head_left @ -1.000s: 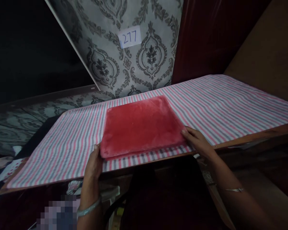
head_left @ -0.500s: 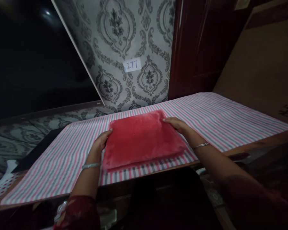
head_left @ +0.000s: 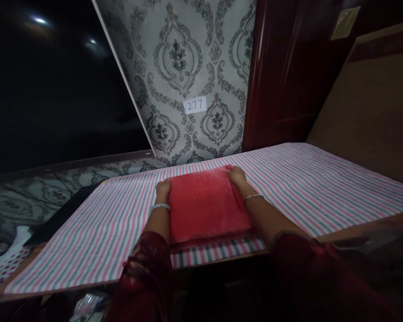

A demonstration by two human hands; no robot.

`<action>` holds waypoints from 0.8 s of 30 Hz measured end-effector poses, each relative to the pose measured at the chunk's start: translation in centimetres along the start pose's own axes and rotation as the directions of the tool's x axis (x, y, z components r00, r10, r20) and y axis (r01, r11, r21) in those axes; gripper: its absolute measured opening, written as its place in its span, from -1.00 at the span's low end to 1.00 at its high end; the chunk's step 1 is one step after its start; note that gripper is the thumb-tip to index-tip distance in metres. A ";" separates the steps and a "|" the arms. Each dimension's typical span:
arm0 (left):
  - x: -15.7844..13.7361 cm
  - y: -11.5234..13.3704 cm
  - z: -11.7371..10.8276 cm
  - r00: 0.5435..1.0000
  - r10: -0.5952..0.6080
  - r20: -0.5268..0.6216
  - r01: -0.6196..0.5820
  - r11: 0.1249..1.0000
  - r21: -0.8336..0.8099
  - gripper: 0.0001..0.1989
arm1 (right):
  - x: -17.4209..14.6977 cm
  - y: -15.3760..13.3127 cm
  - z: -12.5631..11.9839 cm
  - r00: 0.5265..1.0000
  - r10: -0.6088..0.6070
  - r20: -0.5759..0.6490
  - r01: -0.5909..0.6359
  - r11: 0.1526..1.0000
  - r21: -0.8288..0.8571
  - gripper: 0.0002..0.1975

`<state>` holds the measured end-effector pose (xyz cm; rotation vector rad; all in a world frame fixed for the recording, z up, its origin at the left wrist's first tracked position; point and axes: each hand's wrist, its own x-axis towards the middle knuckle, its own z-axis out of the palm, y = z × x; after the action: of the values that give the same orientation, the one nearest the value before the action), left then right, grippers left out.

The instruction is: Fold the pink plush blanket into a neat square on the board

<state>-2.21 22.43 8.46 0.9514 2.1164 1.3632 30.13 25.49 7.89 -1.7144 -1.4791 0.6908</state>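
Observation:
A flat, squarish red plush cloth [head_left: 204, 205], folded in layers, lies on the striped tablecloth [head_left: 121, 223] near its front edge. My left hand [head_left: 163, 189] grips the cloth at its far left corner, fingers curled round the edge. At the far right corner my right hand [head_left: 237, 177] holds it the same way, with the thumb on top. Both sets of fingertips are partly hidden under or behind the cloth. The near edge shows a lower layer in shadow.
A dark screen [head_left: 63, 89] stands at the left, in front of patterned wallpaper. A paper label reading 277 [head_left: 195, 105] is on the wall. At the right are a dark red door panel [head_left: 282, 76] and a large cardboard box [head_left: 372, 107].
Both hands have slid forward along the cloth's sides to its far corners and now grip it more tightly. The view has shifted, so the scene sits a little lower and further right.

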 end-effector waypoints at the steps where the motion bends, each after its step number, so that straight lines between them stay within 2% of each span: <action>1: -0.2 -0.4 0.3 0.999 0.002 -0.042 -0.001 1.000 0.021 -0.79 | -0.1 0.4 0.3 0.999 0.023 -0.035 -0.024 1.000 -0.014 -0.70; 6: -0.3 -2.3 0.9 0.986 0.004 -0.168 0.006 0.998 0.056 -0.69 | -0.2 2.5 1.1 0.979 0.120 -0.166 -0.125 0.992 -0.021 -0.58; 9: 0.0 -3.0 0.8 0.982 -0.020 -0.189 0.028 0.999 0.038 -0.61 | 0.2 3.3 1.1 0.968 0.150 -0.199 -0.154 0.988 -0.003 -0.55; 12: 0.2 -3.1 0.7 0.982 -0.018 -0.191 0.022 1.000 0.016 -0.65 | 0.5 3.7 1.3 0.968 0.143 -0.204 -0.141 0.990 0.024 -0.54; 19: -0.3 -2.7 0.6 0.991 0.011 -0.131 -0.026 0.993 -0.117 -0.71 | 1.0 3.8 1.8 0.992 0.054 -0.111 -0.040 0.991 0.131 -0.64; 24: 0.3 -2.6 0.6 1.000 -0.015 -0.011 0.012 0.966 -0.260 -0.80 | 2.4 4.1 1.4 0.999 0.031 -0.040 -0.022 0.979 0.203 -0.63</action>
<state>-2.83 22.27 5.85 0.8216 1.8891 1.5958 31.75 27.94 3.93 -1.5860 -1.3106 0.7857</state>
